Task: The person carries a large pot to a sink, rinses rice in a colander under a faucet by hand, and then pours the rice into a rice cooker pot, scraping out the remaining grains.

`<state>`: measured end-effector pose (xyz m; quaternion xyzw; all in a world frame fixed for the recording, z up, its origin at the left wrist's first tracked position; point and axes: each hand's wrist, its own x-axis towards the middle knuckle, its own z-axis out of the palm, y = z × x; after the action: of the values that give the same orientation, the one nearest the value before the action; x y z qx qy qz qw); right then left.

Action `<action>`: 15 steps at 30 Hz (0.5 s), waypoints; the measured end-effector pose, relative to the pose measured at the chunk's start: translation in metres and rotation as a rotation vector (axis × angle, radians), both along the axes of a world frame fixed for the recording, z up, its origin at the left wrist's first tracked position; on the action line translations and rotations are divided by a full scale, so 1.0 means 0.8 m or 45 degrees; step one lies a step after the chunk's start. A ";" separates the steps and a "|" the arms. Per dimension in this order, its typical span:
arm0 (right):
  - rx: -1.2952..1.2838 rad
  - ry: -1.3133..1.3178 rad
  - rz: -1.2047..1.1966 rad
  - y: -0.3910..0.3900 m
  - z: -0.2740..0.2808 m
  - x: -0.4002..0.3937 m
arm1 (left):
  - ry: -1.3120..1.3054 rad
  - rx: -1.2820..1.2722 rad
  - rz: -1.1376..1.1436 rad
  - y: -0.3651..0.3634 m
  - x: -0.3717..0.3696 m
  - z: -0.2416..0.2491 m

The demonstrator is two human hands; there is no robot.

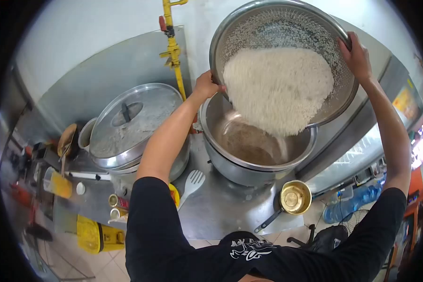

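Both hands hold up a large metal colander (350,101) by its rim, tilted toward the pot below. My left hand (206,86) is closed on the left edge, and my right hand (357,56) grips the upper right edge. A heap of white rice (279,87) slides over the lower lip, and loose grains cling to the upper inside wall. Beneath it stands a big metal pot (249,175) with a wide mouth. Its inside (249,143) looks brownish and wet toward the bottom.
A large lidded pot (148,113) stands left. On the steel counter lie a white slotted spatula (191,185) and a small saucepan (295,197). A yellow gas pipe (174,51) runs down the wall. A jug of orange liquid (58,183) is far left; a yellow bin (91,235) stands below.
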<state>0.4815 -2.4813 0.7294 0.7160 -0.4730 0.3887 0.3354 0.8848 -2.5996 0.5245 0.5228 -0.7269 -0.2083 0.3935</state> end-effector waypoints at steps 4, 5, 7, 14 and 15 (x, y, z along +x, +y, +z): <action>0.051 -0.008 0.036 -0.024 -0.017 0.014 | 0.306 0.045 -0.192 -0.009 0.028 -0.032; 0.059 -0.024 0.061 -0.032 -0.022 0.015 | 0.291 0.052 -0.166 -0.004 0.034 -0.034; -0.148 0.082 0.175 -0.042 -0.029 0.003 | 0.257 -0.040 -0.124 0.007 0.032 -0.034; -0.347 0.135 0.256 -0.017 -0.018 -0.012 | 0.194 -0.195 0.172 0.081 0.006 0.007; -0.359 0.137 0.259 -0.012 -0.015 -0.013 | 0.345 -0.215 0.124 0.064 0.008 -0.007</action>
<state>0.4713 -2.4911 0.7172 0.7257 -0.3205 0.4443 0.4163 0.8913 -2.5482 0.5192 0.4897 -0.6558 -0.1958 0.5402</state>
